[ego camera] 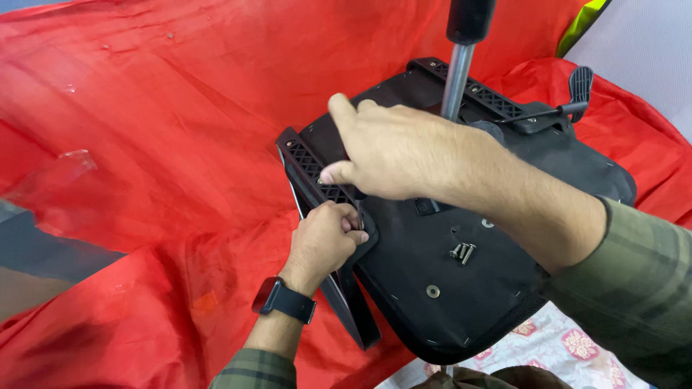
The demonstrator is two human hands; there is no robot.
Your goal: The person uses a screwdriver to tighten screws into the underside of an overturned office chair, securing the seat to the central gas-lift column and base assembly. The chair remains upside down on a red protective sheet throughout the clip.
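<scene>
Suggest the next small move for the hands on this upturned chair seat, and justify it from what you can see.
Probably pick up one of the loose screws. The right hand presses the black armrest bracket against the seat underside, the left hand grips a slim tool at its edge, and the screws lie unused nearby.

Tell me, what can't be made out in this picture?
Head view:
- What the left hand grips: hidden in its closed fingers.
- Bracket under the right hand: partly covered.
- Metal post: its top cut off by the upper edge.
- Loose screws: too small to count.
</scene>
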